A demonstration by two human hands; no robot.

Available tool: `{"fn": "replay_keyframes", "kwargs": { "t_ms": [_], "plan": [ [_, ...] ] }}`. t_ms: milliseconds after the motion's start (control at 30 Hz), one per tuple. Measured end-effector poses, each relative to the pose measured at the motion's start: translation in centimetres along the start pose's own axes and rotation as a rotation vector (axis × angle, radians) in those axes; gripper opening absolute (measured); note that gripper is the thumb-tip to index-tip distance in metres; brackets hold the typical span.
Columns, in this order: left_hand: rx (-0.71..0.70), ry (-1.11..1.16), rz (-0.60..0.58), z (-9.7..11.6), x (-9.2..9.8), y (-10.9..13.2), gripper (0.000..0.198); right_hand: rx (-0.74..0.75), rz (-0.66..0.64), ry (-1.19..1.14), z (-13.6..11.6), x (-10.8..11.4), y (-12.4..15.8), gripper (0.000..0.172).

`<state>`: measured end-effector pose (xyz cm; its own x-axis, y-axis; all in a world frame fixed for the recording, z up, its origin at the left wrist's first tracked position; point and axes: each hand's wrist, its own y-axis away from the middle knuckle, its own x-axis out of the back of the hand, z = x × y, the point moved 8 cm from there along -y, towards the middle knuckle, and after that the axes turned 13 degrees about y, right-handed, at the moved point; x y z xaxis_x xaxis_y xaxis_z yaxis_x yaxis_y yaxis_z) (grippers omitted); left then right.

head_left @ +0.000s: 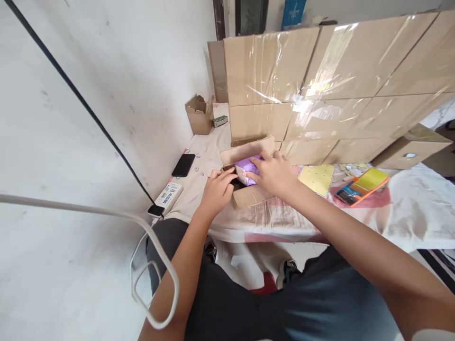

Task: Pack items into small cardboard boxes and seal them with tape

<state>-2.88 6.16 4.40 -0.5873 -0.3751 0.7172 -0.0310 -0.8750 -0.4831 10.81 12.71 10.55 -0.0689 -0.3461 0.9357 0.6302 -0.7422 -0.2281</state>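
A small cardboard box (248,197) lies on the cloth-covered surface in front of me, its flaps spread. A purple packet with a pale patch (245,166) sits partly inside it. My right hand (274,174) is closed around the packet from the right, thumb on the near side and fingers across the top. At the box's left end, my left hand (217,190) grips the edge, its fingertips reaching to the opening beside the packet. The packet's lower part and the inside of the box are mostly hidden.
Taped cardboard cartons (320,90) stand behind the box. To the left are a black phone (184,165), a white power strip (170,196) and an open small carton (199,116). A tape dispenser (363,186) lies right. A pale cable (156,232) loops over my left forearm.
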Motion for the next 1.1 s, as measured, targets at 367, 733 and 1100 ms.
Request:
{"fn": "replay_keyframes", "kwargs": {
  "t_ms": [367, 733, 1100],
  "plan": [
    [0.004, 0.017, -0.005, 0.0, -0.1, 0.3, 0.040, 0.074, -0.728, -0.266, -0.7, -7.7, -1.7, 0.091],
    [0.032, 0.060, 0.015, -0.1, 0.0, 0.1, 0.037, 0.320, -0.594, -0.339, -1.1, -7.9, -2.3, 0.063],
    [0.140, 0.094, 0.034, -0.4, -0.1, 0.1, 0.047, 0.391, -0.121, -0.478, 2.2, -2.8, -0.5, 0.047]
  ]
}}
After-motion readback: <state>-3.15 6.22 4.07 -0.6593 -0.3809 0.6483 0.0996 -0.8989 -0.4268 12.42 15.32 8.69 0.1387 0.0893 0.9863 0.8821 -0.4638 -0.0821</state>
